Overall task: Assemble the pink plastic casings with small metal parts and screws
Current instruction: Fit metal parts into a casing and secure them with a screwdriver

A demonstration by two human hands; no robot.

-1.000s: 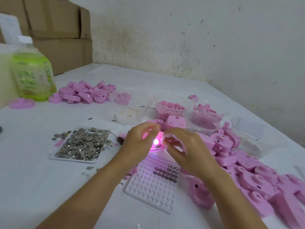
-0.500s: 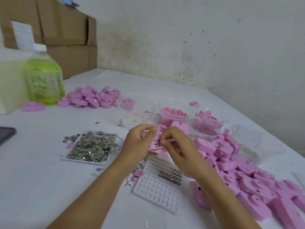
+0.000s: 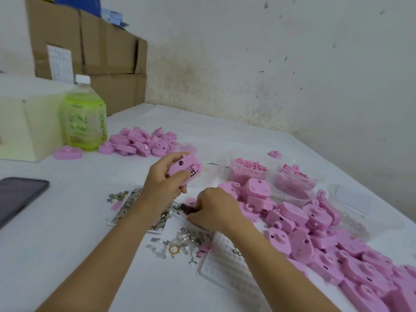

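Since half a second ago the hands have parted: the left hand (image 3: pixel 164 183) has lifted the pink casing (image 3: pixel 185 168) above the surface (image 3: pixel 56 244), fingers wrapped round it, its open side with a small metal part facing up. The right hand (image 3: pixel 216 209) has dropped to the surface, fingers curled round a dark stubby tool (image 3: pixel 186 207) just beside the tray of metal parts (image 3: pixel 126 206). A white dimpled tray (image 3: pixel 227 266) lies under the right forearm. To the right sprawls a pile of pink casings (image 3: pixel 315 233); a green bottle (image 3: pixel 84 122) and a phone (image 3: pixel 18 197) sit left.
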